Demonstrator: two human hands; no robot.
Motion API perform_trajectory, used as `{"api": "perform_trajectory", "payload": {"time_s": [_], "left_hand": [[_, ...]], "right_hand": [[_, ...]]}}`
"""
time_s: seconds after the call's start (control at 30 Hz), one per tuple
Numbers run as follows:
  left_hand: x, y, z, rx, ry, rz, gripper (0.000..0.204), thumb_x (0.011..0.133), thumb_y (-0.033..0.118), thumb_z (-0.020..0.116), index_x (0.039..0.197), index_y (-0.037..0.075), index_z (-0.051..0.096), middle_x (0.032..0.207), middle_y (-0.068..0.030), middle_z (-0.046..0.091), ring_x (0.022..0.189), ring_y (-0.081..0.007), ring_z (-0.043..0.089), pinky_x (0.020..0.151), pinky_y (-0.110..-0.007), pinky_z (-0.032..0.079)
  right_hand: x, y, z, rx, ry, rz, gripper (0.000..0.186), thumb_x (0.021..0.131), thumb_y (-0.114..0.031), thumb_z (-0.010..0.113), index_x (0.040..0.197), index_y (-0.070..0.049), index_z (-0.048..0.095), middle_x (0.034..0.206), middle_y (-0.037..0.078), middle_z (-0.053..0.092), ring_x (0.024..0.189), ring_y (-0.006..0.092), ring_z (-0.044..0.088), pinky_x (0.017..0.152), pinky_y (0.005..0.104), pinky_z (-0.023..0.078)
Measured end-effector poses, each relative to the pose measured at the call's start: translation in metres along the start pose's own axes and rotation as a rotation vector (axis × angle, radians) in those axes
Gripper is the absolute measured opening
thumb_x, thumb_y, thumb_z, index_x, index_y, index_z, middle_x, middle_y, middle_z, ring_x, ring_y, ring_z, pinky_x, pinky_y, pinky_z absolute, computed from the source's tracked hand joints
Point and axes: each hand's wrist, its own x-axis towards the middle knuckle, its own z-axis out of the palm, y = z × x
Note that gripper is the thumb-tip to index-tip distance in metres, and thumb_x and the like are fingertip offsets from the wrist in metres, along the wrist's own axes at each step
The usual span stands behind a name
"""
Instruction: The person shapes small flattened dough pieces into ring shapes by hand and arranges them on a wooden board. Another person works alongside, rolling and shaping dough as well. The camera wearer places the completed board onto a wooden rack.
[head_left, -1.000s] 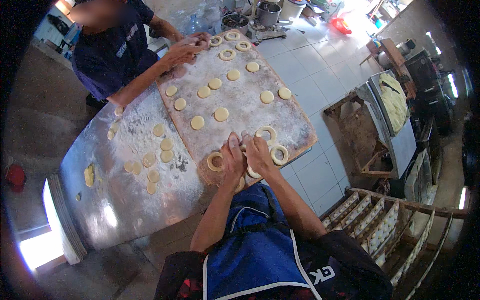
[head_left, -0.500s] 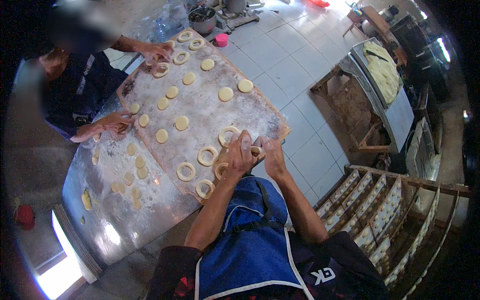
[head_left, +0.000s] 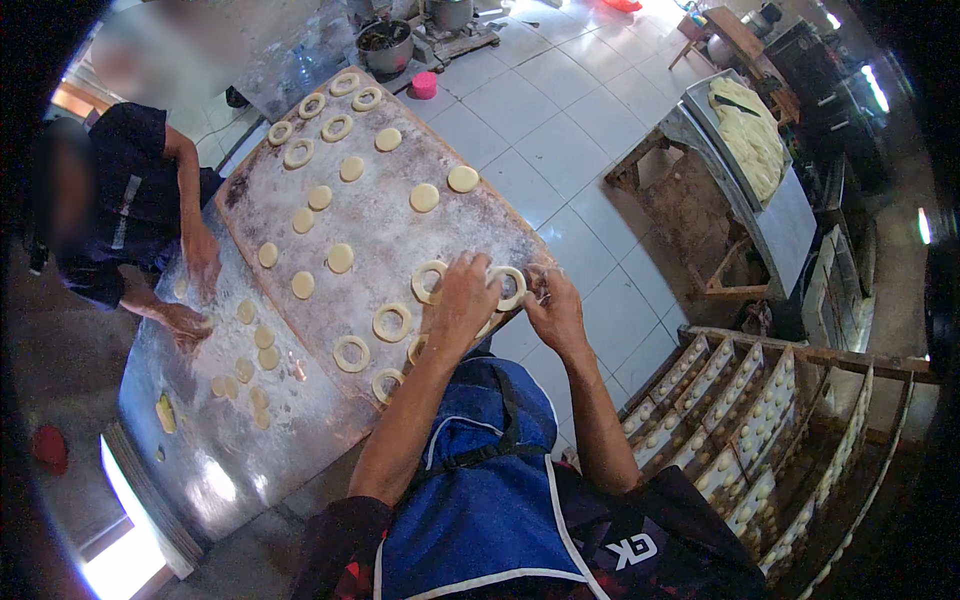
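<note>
At the board's near right corner, a pale dough ring (head_left: 508,270) lies face up between my two hands. My left hand (head_left: 464,300) has its fingers bent, the tips against the ring's left edge. My right hand (head_left: 554,308) pinches at the opposite edge with thumb and fingers; the exact contact is partly hidden. Another dough ring (head_left: 423,284) sits just left of my left hand, partly covered by it. Several more rings, such as this dough ring (head_left: 378,322), lie nearby. Flat dough discs (head_left: 424,198) are spread over the middle of the floured board (head_left: 385,235).
Across the table a co-worker's hands (head_left: 190,325) are over a floured metal table (head_left: 290,440) holding dough pieces. At right, a wooden rack (head_left: 800,356) carries rows of small dough balls. Behind it stands a table with a dough mass (head_left: 748,140). A pink cup (head_left: 424,85) stands beyond the board.
The dough between my hands was edge-on and mostly hidden; now it shows as a flat ring, and my hands are farther apart. The co-worker's hands have moved from the board toward the metal table.
</note>
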Motion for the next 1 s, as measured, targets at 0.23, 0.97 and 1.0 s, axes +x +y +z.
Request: {"api": "perform_trajectory", "payload": {"time_s": [0.23,0.97,1.0], "left_hand": [[-0.056,-0.046,-0.058,-0.211,0.398,-0.181,0.027,0.085,0.013,0.065,0.111,0.003,0.063,0.105,-0.0184,0.066,0.098,-0.0345,0.064,0.086,-0.041,0.050],[-0.336,-0.265,-0.147,0.049,0.924,-0.937,0.020,0.088,0.009,0.063,0.106,0.000,0.065,0.103,-0.0167,0.064,0.102,-0.0321,0.060,0.091,-0.042,0.046],[-0.333,-0.270,-0.149,0.125,0.906,-0.838,0.022,0.087,0.011,0.064,0.106,0.000,0.065,0.102,-0.0170,0.064,0.102,-0.0331,0.059,0.092,-0.043,0.045]], "right_hand": [[-0.036,-0.028,0.026,-0.038,-0.035,-0.453,0.032,0.079,-0.011,0.072,0.109,-0.003,0.063,0.098,0.016,0.061,0.091,0.0325,0.060,0.080,0.0432,0.050],[-0.047,-0.034,0.070,-0.678,0.073,-0.322,0.030,0.090,-0.017,0.062,0.113,0.001,0.064,0.115,0.021,0.061,0.109,0.0400,0.054,0.101,0.0510,0.038],[-0.048,-0.034,0.071,-0.716,0.035,-0.288,0.029,0.089,-0.016,0.062,0.113,0.001,0.064,0.116,0.020,0.060,0.110,0.0396,0.053,0.101,0.0511,0.038]]}}
